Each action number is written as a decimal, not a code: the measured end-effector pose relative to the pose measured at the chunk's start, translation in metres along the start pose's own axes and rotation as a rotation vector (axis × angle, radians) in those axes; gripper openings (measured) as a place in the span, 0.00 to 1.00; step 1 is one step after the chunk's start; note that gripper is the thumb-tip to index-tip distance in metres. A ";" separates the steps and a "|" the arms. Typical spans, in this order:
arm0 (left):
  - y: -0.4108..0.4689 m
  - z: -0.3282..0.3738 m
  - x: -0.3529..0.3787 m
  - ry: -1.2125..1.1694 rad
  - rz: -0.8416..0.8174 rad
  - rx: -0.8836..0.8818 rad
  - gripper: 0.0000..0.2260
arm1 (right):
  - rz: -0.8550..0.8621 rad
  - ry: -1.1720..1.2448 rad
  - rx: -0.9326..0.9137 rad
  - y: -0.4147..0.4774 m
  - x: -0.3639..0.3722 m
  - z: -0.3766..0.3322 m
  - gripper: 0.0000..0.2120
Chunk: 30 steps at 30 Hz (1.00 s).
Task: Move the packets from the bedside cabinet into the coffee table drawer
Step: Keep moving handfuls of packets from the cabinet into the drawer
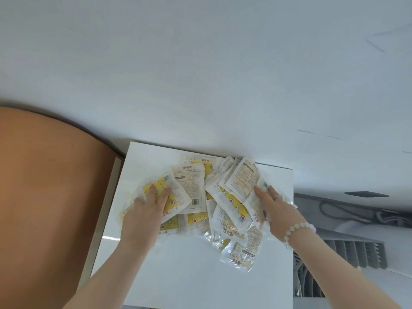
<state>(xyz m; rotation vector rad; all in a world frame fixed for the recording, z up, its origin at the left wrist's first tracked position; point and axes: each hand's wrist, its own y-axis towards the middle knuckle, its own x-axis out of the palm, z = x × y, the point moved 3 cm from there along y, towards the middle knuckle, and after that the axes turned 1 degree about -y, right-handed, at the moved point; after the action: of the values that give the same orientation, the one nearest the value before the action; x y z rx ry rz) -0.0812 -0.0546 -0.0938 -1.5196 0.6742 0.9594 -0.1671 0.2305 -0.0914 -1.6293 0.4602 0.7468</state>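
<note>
Several white and yellow packets [194,186] lie in a loose heap on the white top of the bedside cabinet [191,270]. My left hand [147,210] lies on the left side of the heap, its fingers spread over a yellow packet [160,192] and its thumb under the packets' edge. My right hand [276,210] holds the right side of the heap, fingers against a tilted white packet [243,179] with printed text. One clear-edged packet [240,255] lies apart at the front of the pile.
A brown padded headboard [44,186] stands left of the cabinet. A white wall [200,74] rises behind it. To the right are a dark cable [347,210] and a grey slatted grille [356,253] lower down.
</note>
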 end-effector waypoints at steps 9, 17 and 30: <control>-0.009 0.000 0.010 -0.036 0.031 0.138 0.39 | 0.187 0.305 0.159 -0.034 0.021 -0.005 0.16; -0.020 0.000 0.010 -0.057 0.043 0.132 0.37 | 0.184 0.471 0.157 -0.042 0.051 -0.016 0.13; -0.027 0.003 0.004 0.029 -0.031 0.001 0.29 | 0.358 0.698 0.476 -0.047 0.069 -0.027 0.15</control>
<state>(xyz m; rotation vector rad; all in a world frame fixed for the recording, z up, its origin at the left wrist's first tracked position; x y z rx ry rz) -0.0572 -0.0467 -0.0837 -1.5413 0.6691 0.9151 -0.0809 0.2214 -0.1037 -1.3250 1.3483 0.2583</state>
